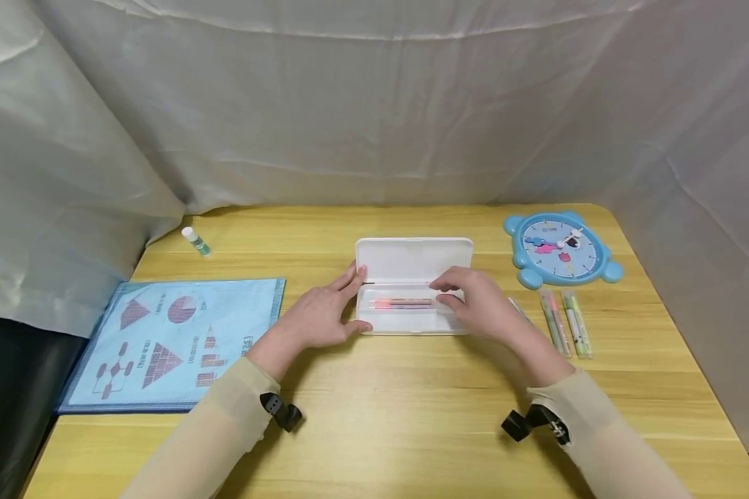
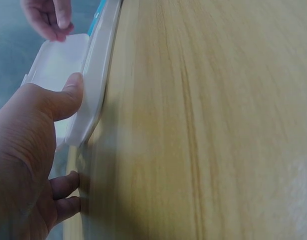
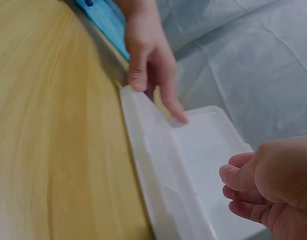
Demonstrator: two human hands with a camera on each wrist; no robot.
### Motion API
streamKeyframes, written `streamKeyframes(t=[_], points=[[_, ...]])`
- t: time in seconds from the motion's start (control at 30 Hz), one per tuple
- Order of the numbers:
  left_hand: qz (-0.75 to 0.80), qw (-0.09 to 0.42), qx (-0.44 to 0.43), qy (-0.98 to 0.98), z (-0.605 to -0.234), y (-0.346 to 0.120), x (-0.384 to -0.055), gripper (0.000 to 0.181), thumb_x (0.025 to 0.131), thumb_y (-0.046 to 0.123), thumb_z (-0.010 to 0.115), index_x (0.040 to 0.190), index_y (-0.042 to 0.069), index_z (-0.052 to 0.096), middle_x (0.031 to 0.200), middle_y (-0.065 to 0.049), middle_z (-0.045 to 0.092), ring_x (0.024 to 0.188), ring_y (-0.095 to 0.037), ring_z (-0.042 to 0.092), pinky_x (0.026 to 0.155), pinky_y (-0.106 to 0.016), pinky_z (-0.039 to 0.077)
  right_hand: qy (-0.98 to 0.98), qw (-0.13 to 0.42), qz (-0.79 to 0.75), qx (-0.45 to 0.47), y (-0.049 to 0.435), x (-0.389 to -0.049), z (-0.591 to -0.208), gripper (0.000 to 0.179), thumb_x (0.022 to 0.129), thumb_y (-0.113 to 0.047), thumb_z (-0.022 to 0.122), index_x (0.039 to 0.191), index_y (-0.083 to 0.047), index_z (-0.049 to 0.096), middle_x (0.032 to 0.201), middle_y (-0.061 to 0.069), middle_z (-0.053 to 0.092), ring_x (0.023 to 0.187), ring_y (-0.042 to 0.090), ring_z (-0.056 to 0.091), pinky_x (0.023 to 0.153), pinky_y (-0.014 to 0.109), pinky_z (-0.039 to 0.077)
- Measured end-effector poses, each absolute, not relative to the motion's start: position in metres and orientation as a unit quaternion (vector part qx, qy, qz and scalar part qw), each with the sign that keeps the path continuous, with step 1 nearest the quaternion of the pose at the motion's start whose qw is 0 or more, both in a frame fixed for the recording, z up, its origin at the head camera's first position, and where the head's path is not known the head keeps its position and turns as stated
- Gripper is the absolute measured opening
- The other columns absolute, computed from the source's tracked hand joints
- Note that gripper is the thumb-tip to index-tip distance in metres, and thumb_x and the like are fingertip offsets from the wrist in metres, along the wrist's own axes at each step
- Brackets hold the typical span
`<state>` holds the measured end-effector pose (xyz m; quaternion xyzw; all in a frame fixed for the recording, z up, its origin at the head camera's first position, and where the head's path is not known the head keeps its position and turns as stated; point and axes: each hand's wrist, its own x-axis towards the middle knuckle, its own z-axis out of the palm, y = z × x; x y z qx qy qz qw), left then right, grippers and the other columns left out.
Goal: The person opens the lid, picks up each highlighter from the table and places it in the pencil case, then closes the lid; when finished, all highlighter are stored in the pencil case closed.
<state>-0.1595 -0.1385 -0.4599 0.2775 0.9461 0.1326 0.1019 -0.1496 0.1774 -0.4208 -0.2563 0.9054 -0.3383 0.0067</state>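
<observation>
A white pencil case (image 1: 412, 322) lies with its lid (image 1: 415, 260) raised at the back. Inside the tray rest slim pens (image 1: 402, 303), one with an orange-pink end. My left hand (image 1: 324, 315) holds the case's left end, thumb at the near corner and index finger up by the lid. Its lower fingers reach the table in the left wrist view. Over the right end of the tray hovers my right hand (image 1: 477, 301), its fingers loosely bent beside the pens. Nothing shows between those fingertips in the right wrist view (image 3: 266, 185).
To the right lie two clear packs of pens, one pink (image 1: 555, 324) and one green (image 1: 576, 324), below a blue toy clock (image 1: 562, 249). A blue document bag (image 1: 175, 343) covers the left side. Behind it is a glue stick (image 1: 196, 240).
</observation>
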Motion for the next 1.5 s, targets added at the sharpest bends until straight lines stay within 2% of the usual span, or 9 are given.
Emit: streamKeyframes(t=[0.17, 0.3, 0.47, 0.67, 0.77, 0.9, 1.1, 1.27, 1.5], points=[[0.133, 0.100, 0.279, 0.946, -0.461, -0.139, -0.160, 0.105, 0.099, 0.065, 0.062, 0.170, 0.016, 0.004, 0.176, -0.007, 0.005, 0.106, -0.036, 0.071, 0.098, -0.052, 0.054, 0.905, -0.020, -0.349, -0.241, 0.200, -0.138, -0.412, 0.021, 0.095, 0.006, 0.075, 0.114, 0.000, 0.078, 0.111, 0.013, 0.076, 0.098, 0.028, 0.069, 0.085, 0.053, 0.058], [0.134, 0.102, 0.279, 0.945, -0.460, -0.139, -0.159, 0.104, 0.099, 0.065, 0.062, 0.170, 0.016, 0.004, 0.176, -0.007, 0.005, 0.104, -0.036, 0.072, 0.097, -0.051, 0.054, 0.904, -0.065, -0.349, -0.237, 0.220, -0.129, -0.408, 0.021, 0.093, 0.008, 0.076, 0.111, -0.003, 0.079, 0.110, 0.009, 0.077, 0.095, 0.025, 0.072, 0.079, 0.051, 0.060], [0.132, 0.105, 0.276, 0.946, -0.459, -0.139, -0.159, 0.104, 0.099, 0.066, 0.061, 0.170, 0.018, 0.004, 0.176, -0.005, 0.004, 0.099, -0.034, 0.072, 0.095, -0.050, 0.054, 0.913, -0.092, -0.335, -0.214, 0.246, -0.119, -0.407, 0.021, 0.093, 0.004, 0.078, 0.111, -0.005, 0.080, 0.108, 0.005, 0.078, 0.095, 0.022, 0.072, 0.079, 0.036, 0.057], [0.130, 0.105, 0.277, 0.946, -0.459, -0.138, -0.159, 0.104, 0.099, 0.067, 0.060, 0.170, 0.018, 0.003, 0.176, -0.005, 0.003, 0.096, -0.032, 0.072, 0.094, -0.049, 0.055, 0.924, -0.090, -0.326, -0.180, 0.275, -0.107, -0.412, 0.018, 0.094, -0.001, 0.080, 0.112, -0.004, 0.079, 0.103, 0.008, 0.077, 0.091, 0.021, 0.070, 0.080, 0.023, 0.053], [0.130, 0.105, 0.277, 0.946, -0.459, -0.138, -0.159, 0.104, 0.099, 0.067, 0.060, 0.170, 0.018, 0.003, 0.176, -0.005, 0.003, 0.093, -0.031, 0.072, 0.092, -0.049, 0.055, 0.925, -0.092, -0.327, -0.171, 0.286, -0.102, -0.416, 0.017, 0.093, 0.001, 0.080, 0.110, -0.001, 0.079, 0.102, 0.010, 0.078, 0.088, 0.020, 0.070, 0.078, 0.014, 0.051], [0.130, 0.106, 0.277, 0.946, -0.458, -0.138, -0.158, 0.104, 0.099, 0.067, 0.060, 0.170, 0.018, 0.004, 0.176, -0.005, 0.004, 0.083, -0.027, 0.070, 0.088, -0.046, 0.056, 0.924, -0.098, -0.333, -0.164, 0.295, -0.095, -0.421, 0.017, 0.090, 0.005, 0.081, 0.106, 0.003, 0.079, 0.102, 0.015, 0.078, 0.086, 0.018, 0.070, 0.074, 0.009, 0.050], [0.131, 0.108, 0.272, 0.947, -0.456, -0.139, -0.158, 0.104, 0.099, 0.066, 0.061, 0.170, 0.018, 0.004, 0.176, -0.006, 0.004, 0.073, -0.023, 0.066, 0.088, -0.047, 0.055, 0.929, -0.081, -0.333, -0.138, 0.303, -0.088, -0.430, 0.017, 0.090, 0.005, 0.082, 0.106, 0.005, 0.078, 0.099, 0.017, 0.078, 0.082, 0.021, 0.071, 0.069, 0.011, 0.052], [0.130, 0.110, 0.268, 0.948, -0.456, -0.139, -0.158, 0.103, 0.099, 0.066, 0.061, 0.171, 0.019, 0.004, 0.176, -0.005, 0.004, 0.069, -0.020, 0.063, 0.084, -0.046, 0.056, 0.943, -0.059, -0.301, -0.125, 0.305, -0.084, -0.438, 0.023, 0.087, 0.001, 0.086, 0.107, 0.008, 0.077, 0.093, 0.014, 0.077, 0.078, 0.023, 0.070, 0.065, 0.021, 0.056], [0.125, 0.105, 0.271, 0.948, -0.458, -0.138, -0.158, 0.103, 0.099, 0.066, 0.060, 0.170, 0.018, 0.003, 0.176, -0.006, 0.005, 0.088, -0.029, 0.071, 0.086, -0.047, 0.056, 0.960, -0.038, -0.252, -0.119, 0.300, -0.082, -0.446, 0.024, 0.086, -0.003, 0.087, 0.104, 0.007, 0.076, 0.084, 0.006, 0.072, 0.073, 0.019, 0.064, 0.063, 0.036, 0.055]])
